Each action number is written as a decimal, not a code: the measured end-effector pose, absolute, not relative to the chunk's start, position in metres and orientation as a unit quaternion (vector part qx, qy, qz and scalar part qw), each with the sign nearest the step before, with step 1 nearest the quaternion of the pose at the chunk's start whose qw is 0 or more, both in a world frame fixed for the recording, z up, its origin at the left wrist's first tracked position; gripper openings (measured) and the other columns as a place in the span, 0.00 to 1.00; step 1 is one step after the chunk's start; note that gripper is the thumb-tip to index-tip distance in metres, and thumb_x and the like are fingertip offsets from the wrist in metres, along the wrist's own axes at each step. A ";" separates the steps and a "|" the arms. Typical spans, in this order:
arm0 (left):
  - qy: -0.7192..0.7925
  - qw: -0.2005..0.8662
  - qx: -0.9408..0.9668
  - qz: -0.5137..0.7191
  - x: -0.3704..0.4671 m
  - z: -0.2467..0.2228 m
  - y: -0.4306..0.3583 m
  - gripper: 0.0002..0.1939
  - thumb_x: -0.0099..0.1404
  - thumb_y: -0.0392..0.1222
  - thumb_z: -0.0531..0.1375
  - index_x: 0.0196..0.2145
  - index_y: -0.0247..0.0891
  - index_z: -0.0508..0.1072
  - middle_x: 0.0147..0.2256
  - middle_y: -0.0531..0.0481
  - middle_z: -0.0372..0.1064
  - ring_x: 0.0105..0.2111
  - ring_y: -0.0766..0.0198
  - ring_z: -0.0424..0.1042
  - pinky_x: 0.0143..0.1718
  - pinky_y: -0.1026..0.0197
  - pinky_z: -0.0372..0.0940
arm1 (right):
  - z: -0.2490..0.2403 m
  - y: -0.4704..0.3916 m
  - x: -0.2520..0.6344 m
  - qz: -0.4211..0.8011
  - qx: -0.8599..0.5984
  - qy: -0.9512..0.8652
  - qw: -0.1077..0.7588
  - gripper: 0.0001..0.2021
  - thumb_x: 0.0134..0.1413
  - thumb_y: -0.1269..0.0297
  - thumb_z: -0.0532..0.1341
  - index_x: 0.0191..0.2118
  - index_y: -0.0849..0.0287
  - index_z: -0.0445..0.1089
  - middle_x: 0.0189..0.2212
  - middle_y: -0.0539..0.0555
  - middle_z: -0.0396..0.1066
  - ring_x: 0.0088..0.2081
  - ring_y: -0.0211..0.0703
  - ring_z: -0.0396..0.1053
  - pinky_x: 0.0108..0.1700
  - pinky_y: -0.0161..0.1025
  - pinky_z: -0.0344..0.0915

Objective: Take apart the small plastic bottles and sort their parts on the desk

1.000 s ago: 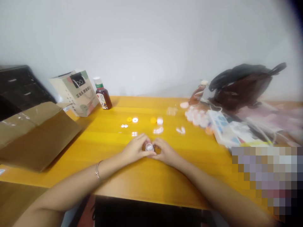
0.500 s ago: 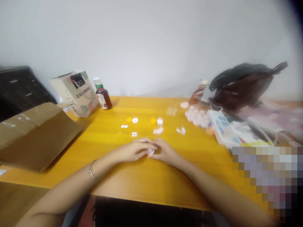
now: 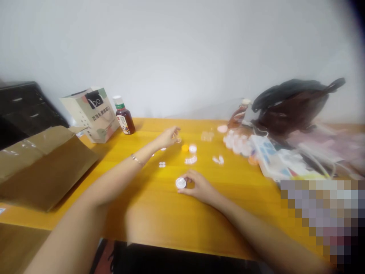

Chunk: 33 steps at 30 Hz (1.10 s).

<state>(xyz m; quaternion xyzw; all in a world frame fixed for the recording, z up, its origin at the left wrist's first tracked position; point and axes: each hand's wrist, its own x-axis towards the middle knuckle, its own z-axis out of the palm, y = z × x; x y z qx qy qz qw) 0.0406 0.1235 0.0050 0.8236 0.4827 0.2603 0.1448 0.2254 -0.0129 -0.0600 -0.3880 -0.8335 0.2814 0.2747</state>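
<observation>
My right hand point(image 3: 199, 186) grips a small round white-topped piece point(image 3: 180, 183) between thumb and fingers, low over the near middle of the table. Farther forward and to the left, my left hand point(image 3: 170, 137) reaches over the table with its fingers curled by a small clear piece point(image 3: 177, 139); blur hides whether it holds it. A yellow disc point(image 3: 185, 148) and a white disc point(image 3: 193, 148) lie side by side to the right of that hand. Small white pieces point(image 3: 162, 164) and clear-white pieces point(image 3: 191, 159) lie between my hands.
On the left are an open cardboard box point(image 3: 48, 163), a paper bag point(image 3: 99, 114) and a dark bottle point(image 3: 124, 118). A second bottle point(image 3: 238, 114), white round items point(image 3: 236, 142), a white tray point(image 3: 265, 152) and a dark bag point(image 3: 288, 106) crowd the right.
My left hand has left my right hand and moved forward, now partly covering the left discs. The round piece in my right hand now shows more fully.
</observation>
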 end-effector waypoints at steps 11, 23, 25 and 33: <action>0.499 0.120 0.830 0.220 0.076 -0.026 0.192 0.26 0.54 0.37 0.58 0.51 0.28 0.59 0.46 0.37 0.62 0.45 0.56 0.64 0.48 0.56 0.59 | -0.059 -0.014 0.227 0.301 -0.395 -0.824 0.273 0.12 0.39 0.60 0.67 0.32 0.56 0.69 0.30 0.51 0.66 0.34 0.41 0.63 0.38 0.38 0.60; 0.296 0.007 0.955 0.030 0.165 -0.009 0.183 0.24 0.67 0.50 0.40 0.60 0.49 0.45 0.63 0.50 0.34 0.62 0.53 0.35 0.56 0.36 0.28 | -0.064 -0.013 0.228 0.303 -0.399 -0.820 0.276 0.14 0.38 0.58 0.68 0.32 0.56 0.69 0.30 0.50 0.65 0.34 0.41 0.64 0.38 0.39 0.60; 0.311 0.018 0.950 0.011 0.169 -0.014 0.186 0.25 0.67 0.50 0.39 0.60 0.49 0.43 0.63 0.51 0.31 0.62 0.52 0.33 0.55 0.34 0.27 | -0.065 -0.012 0.229 0.303 -0.396 -0.820 0.281 0.14 0.38 0.58 0.68 0.33 0.56 0.69 0.30 0.51 0.66 0.35 0.41 0.64 0.38 0.39 0.60; 0.344 0.018 0.939 -0.002 0.129 -0.020 0.187 0.26 0.67 0.51 0.39 0.61 0.49 0.39 0.63 0.50 0.33 0.62 0.52 0.35 0.54 0.33 0.24 | -0.061 -0.013 0.228 0.293 -0.394 -0.825 0.280 0.12 0.38 0.60 0.68 0.31 0.56 0.68 0.28 0.50 0.66 0.34 0.41 0.64 0.38 0.38 0.60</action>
